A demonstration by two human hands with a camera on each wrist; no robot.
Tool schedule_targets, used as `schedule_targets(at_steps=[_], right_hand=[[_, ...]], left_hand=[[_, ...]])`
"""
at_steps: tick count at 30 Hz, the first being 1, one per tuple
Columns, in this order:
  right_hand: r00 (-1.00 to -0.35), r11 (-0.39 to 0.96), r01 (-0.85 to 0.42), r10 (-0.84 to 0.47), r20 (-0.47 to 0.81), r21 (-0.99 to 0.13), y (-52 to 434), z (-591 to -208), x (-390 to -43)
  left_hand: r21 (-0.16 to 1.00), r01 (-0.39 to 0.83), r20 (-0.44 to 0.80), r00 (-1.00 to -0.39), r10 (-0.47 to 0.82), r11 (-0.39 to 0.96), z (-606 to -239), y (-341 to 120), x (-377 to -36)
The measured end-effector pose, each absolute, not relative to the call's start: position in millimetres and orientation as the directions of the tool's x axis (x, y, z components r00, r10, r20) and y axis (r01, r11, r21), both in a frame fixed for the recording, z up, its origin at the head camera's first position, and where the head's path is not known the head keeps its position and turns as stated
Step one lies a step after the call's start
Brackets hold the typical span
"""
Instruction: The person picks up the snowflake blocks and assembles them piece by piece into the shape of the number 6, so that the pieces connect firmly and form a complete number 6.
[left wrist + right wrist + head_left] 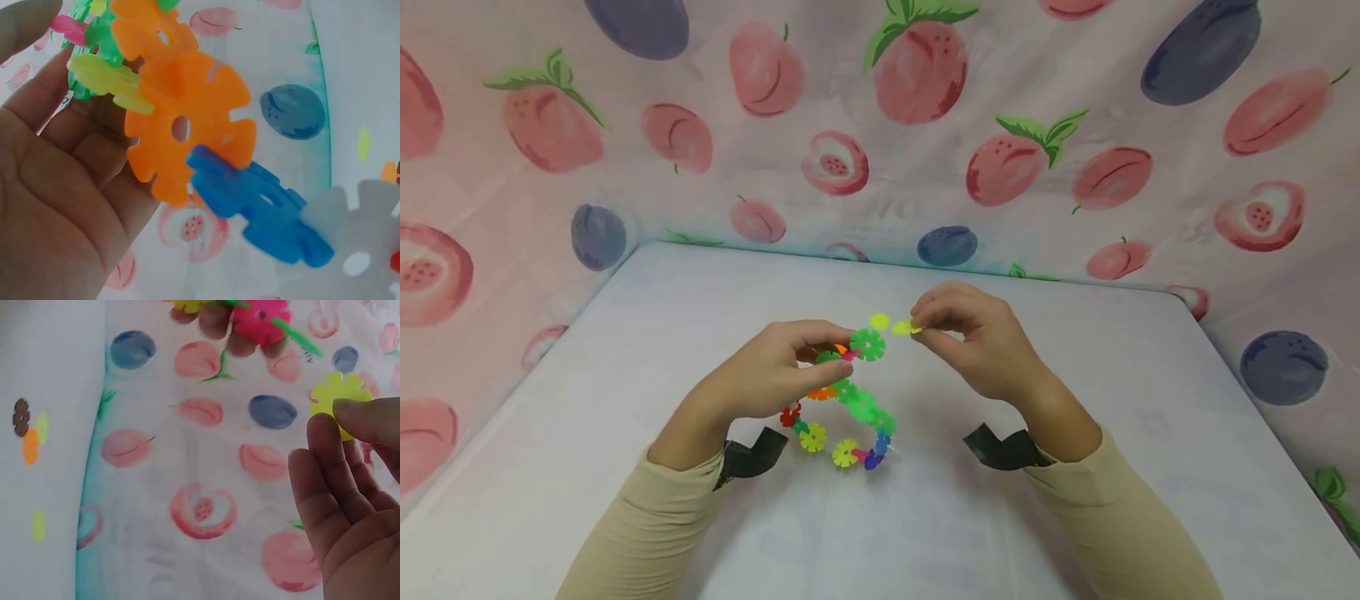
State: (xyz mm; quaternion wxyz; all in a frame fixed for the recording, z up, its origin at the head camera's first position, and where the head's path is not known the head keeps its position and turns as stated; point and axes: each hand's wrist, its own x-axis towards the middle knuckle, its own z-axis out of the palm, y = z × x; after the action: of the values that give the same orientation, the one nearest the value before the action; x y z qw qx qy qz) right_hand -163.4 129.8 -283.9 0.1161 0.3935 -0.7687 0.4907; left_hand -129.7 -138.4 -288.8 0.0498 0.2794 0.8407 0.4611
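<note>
My left hand [782, 367] grips one end of a chain of notched plastic snowflake discs [862, 407], pinching near a pink disc [67, 29] and a green disc [868, 344]. From there the chain hangs in a loop of green, blue, yellow, red and orange discs. An orange disc [187, 122] with a blue disc [259, 203] slotted into it fills the left wrist view. To the right, my right hand [977, 342] pinches a yellow snowflake disc [331, 390] between thumb and fingers, close to the green disc. Another yellow disc [880, 321] shows just left of it.
Loose discs lie on the white table [700, 283], including a brown one [21, 417], an orange one [30, 447] and a yellow one [39, 526]. Behind the table's far edge hangs a fruit-print cloth [865, 208]. Dark straps [756, 452] circle both wrists.
</note>
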Motion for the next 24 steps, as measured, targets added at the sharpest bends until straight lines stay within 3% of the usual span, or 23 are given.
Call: schedule_targets(at_steps=[7,24], right_hand=[[-0.559,0.126,-0.788,-0.555,0.616,-0.603,128.9,-276.6,-155.8],[-0.508,0.188,-0.845,-0.575,0.642,-0.5,129.0,-277.4,-154.6]], left_hand=[[0.809,0.43,0.179,-0.829,0.53,0.4,-289.3,-138.8,-129.0],[0.788,0.494,0.237,-0.794,0.56,0.367,-290.4,-134.6,-129.0]])
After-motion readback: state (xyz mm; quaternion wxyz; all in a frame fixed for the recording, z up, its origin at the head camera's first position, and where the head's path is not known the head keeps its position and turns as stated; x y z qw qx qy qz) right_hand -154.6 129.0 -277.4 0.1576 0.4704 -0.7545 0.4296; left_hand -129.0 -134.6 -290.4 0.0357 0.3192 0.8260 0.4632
